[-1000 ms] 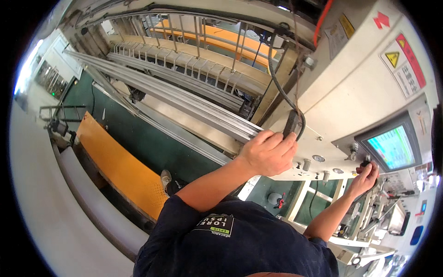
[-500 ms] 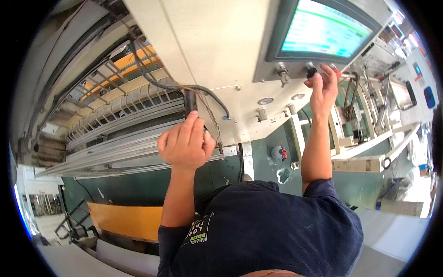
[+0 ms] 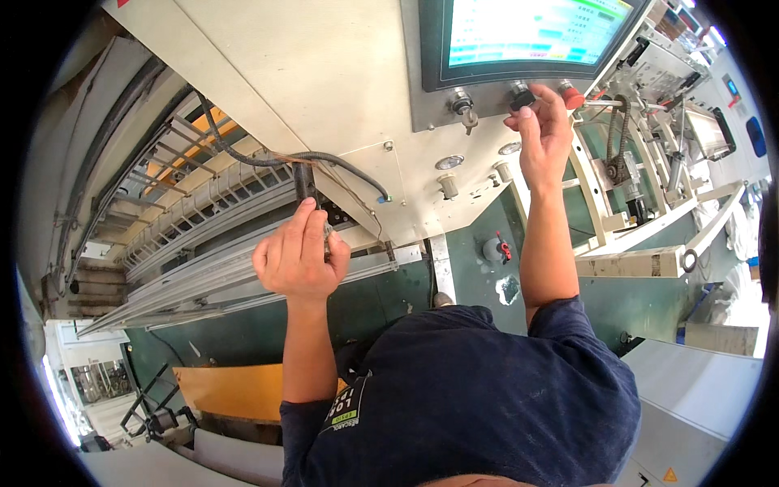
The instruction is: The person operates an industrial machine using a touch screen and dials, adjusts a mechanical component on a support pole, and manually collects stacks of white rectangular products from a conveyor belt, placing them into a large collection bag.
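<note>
My left hand is closed at the lower end of a black cylindrical handle on the front of a cream machine cabinet. Its index finger stretches along the handle, and a bit of metal shows by the thumb. At the control panel, my right hand has thumb and index finger on a black rotary knob. A key switch sits left of that knob, a red push button right of it. Above them a touch screen is lit.
A black cable runs across the cabinet past the handle. Long metal rails lie at left, with a yellow panel below. A cream metal frame stands at right. On the green floor is a grey object with a red part.
The view has shifted, so the cabinet and screen appear higher and farther left. My left hand stays at the black handle and my right hand at the knob.
</note>
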`<state>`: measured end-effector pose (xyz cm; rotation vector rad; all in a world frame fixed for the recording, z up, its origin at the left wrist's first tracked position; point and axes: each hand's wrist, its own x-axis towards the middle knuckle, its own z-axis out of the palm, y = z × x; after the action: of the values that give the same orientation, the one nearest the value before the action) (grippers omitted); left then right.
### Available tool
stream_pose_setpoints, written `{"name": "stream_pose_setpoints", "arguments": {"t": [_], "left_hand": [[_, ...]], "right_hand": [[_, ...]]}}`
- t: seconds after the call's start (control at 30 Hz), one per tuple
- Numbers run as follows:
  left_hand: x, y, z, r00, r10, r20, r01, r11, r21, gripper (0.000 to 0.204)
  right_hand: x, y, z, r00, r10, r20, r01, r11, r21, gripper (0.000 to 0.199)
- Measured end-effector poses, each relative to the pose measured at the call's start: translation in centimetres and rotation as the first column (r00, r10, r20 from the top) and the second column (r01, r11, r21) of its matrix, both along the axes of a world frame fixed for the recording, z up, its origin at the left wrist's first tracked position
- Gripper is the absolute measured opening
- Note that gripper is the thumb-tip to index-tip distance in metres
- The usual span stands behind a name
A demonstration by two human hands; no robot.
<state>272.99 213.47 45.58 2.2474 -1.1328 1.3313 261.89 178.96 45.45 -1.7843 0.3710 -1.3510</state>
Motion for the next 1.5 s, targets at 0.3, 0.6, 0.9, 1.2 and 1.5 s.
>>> {"name": "stream_pose_setpoints", "arguments": {"t": [0.3, 0.6, 0.9, 1.2, 1.5], "left_hand": [[0.1, -0.1, 0.1, 0.999, -0.001, 0.034, 0.001, 1.0, -0.002, 0.023], [0.0, 0.0, 0.2, 1.0, 0.001, -0.004, -0.001, 1.0, 0.021, 0.022], [-0.1, 0.5, 0.7, 0.999, 0.011, -0.034, -0.011, 1.0, -0.006, 0.023], [0.1, 0.7, 0.4, 0.999, -0.031, 0.017, 0.033, 0.989, -0.145, 0.022], [0.5, 0.6, -0.1, 0.998, -0.041, 0.056, 0.051, 0.981, -0.185, 0.021]], "right_hand": [[0.1, -0.5, -0.2, 1.0, 0.011, 0.02, -0.012, 1.0, 0.002, 0.033], [0.2, -0.6, -0.4, 0.999, 0.038, 0.039, -0.04, 0.998, 0.055, 0.037], [-0.3, -0.7, -1.0, 0.992, 0.117, 0.051, -0.119, 0.992, 0.046, 0.037], [-0.3, -1.2, -1.0, 0.992, 0.128, 0.0, -0.128, 0.991, -0.034, 0.038], [-0.8, -1.7, -0.9, 0.997, 0.021, -0.073, -0.025, 0.998, -0.051, 0.036]]}}
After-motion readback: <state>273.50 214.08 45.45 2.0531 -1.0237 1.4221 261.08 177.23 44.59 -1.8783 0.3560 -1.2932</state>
